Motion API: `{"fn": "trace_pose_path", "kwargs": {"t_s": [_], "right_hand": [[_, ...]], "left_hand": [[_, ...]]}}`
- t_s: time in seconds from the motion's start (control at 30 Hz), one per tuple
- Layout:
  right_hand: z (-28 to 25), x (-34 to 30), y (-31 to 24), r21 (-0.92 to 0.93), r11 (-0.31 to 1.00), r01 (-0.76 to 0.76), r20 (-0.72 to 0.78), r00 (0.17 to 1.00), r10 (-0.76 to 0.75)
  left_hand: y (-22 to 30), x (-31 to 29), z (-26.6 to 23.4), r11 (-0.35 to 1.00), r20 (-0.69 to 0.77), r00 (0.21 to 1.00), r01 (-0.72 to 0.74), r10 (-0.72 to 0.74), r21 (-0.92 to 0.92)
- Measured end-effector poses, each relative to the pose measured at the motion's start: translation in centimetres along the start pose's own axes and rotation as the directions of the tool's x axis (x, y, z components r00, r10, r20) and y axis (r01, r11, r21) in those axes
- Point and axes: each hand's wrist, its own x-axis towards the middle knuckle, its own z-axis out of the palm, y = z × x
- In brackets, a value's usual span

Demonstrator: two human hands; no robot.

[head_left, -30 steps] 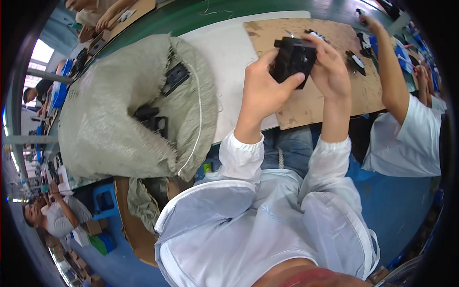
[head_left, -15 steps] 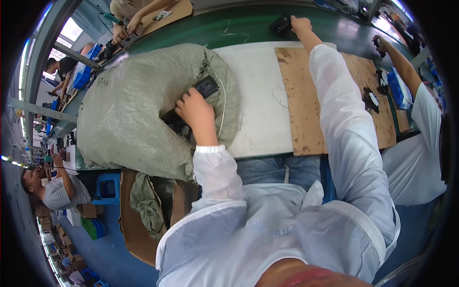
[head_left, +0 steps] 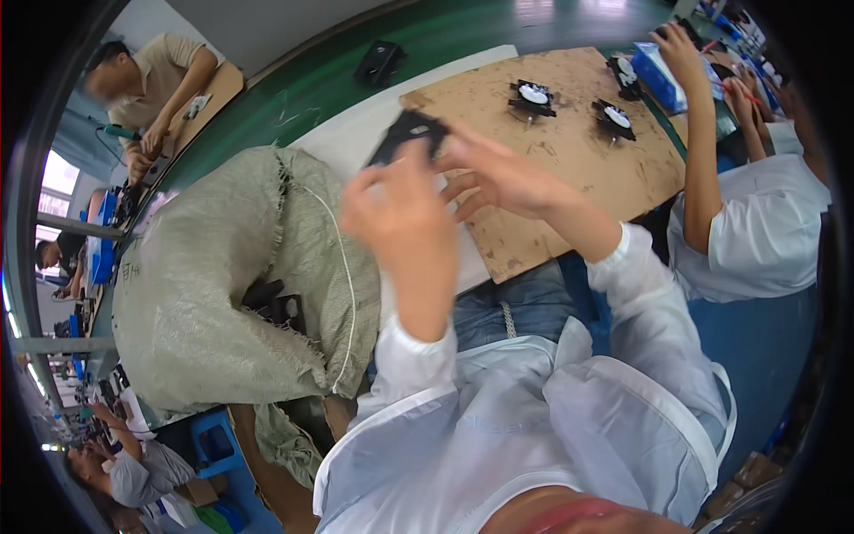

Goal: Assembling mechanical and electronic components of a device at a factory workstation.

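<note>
Green bench (head_left: pixel 449 40) over blue floor (head_left: pixel 743 356) bears brown board (head_left: pixel 569 98) near the hands (head_left: pixel 514 184).

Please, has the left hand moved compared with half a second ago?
Yes: the left hand has moved right, away from the opening of the grey-green sack, toward the brown board.

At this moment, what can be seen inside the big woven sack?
Through the open mouth of the greenish-grey sack, black parts show. How many there are, and whatever lies deeper, cannot be seen: the fabric covers it.
</note>
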Motion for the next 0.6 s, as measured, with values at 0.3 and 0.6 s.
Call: {"fn": "trace_pose_path", "kwargs": {"t_s": [0.3, 0.6], "right_hand": [[-11.0, -7.9, 5.1, 0.721, 0.622, 0.305, -0.379, 0.925, -0.015], [-14.3, -9.6, 6.2, 0.802, 0.455, 0.386, -0.247, 0.909, -0.336]], "left_hand": [[10.5, -1.5, 7.3, 0.638, -0.07, 0.698, -0.687, 0.713, -0.348], [7.0, 2.7, 18.0, 0.879, 0.536, 0.844, 0.233, 0.03, -0.415]]}}
